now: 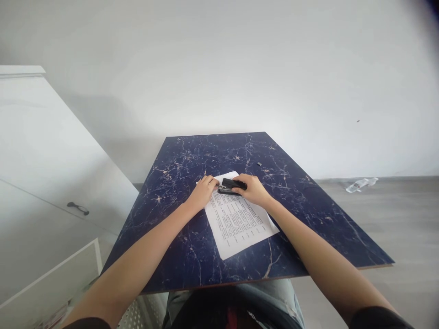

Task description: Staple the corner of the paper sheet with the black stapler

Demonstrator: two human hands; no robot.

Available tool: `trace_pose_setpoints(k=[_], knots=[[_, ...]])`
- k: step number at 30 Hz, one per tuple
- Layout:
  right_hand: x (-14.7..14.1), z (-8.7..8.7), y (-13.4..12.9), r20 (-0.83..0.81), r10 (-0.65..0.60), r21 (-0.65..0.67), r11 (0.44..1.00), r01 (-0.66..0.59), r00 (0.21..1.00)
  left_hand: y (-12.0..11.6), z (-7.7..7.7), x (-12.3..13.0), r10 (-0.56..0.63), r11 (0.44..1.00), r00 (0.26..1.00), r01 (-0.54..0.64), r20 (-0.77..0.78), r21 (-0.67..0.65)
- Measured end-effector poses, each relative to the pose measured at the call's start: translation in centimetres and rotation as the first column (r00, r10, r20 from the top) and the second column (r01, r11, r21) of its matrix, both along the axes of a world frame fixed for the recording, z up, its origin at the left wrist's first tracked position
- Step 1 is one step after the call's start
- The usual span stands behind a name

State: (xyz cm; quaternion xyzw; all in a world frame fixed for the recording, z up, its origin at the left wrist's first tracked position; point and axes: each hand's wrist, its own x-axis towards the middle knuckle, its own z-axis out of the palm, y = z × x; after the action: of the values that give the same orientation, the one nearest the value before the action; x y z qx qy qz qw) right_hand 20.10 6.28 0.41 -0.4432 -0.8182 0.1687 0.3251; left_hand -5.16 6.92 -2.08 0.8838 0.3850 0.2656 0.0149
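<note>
A black stapler (pixel 232 186) lies sideways over the upper part of a printed sheet of paper (pixel 238 224), a strip of metal showing along its left end. My right hand (pixel 253 188) is closed around the stapler's right end, thumb on the near side. At the opposite end, my left hand (pixel 205 191) rests over the paper's upper left corner. Its fingers are bent together with the tips at the stapler's metal end; what they pinch is too small to make out. The paper's lower right corner curls up slightly, and more sheets may lie beneath.
The blue marbled table (pixel 192 246) bears a small dark piece (pixel 259 163) beyond my right hand. A white cabinet (pixel 41 137) with a dark handle (pixel 78 208) stands at the left. A clear plastic item (pixel 361 184) lies on the floor near the wall.
</note>
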Motion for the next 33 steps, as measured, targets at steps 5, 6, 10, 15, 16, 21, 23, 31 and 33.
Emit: trace_pose_setpoints(k=[5,6,10,15,16,21,23,31,33], knots=[[0.0,-0.1,0.1,0.004,-0.003,0.000,1.000,0.003,1.000,0.2,-0.1,-0.1,-0.027,0.999,0.997,0.029,0.068,-0.028],[0.0,0.0,0.0,0.006,-0.004,0.001,1.000,0.004,1.000,0.2,-0.2,-0.1,-0.028,0.999,0.997,0.030,0.068,-0.031],[0.0,0.2,0.0,0.009,0.006,-0.007,1.000,-0.006,1.000,0.4,-0.2,-0.2,-0.034,0.999,0.998,0.036,0.062,-0.035],[0.0,0.1,0.0,0.007,0.008,0.001,1.000,-0.008,1.000,0.4,0.0,-0.4,-0.011,0.998,0.997,0.017,0.082,-0.066],[0.1,0.1,0.1,0.006,0.008,0.004,1.000,-0.008,1.000,0.4,0.1,-0.4,-0.001,0.997,0.996,0.008,0.091,-0.080],[0.1,0.1,0.0,0.007,0.013,0.007,1.000,-0.013,1.000,0.0,0.8,-0.4,0.034,0.987,0.985,-0.006,0.170,-0.160],[0.1,0.2,0.0,0.006,0.010,0.001,1.000,-0.010,1.000,0.0,1.1,-0.4,0.042,0.981,0.976,-0.001,0.212,-0.193],[0.0,0.4,-0.2,0.016,0.001,-0.036,0.999,0.000,1.000,0.2,1.2,-0.6,0.033,0.975,0.963,0.028,0.266,-0.222],[0.0,0.4,-0.1,0.020,0.000,-0.038,0.999,0.001,1.000,0.2,1.1,-0.8,0.030,0.978,0.967,0.023,0.254,-0.206]])
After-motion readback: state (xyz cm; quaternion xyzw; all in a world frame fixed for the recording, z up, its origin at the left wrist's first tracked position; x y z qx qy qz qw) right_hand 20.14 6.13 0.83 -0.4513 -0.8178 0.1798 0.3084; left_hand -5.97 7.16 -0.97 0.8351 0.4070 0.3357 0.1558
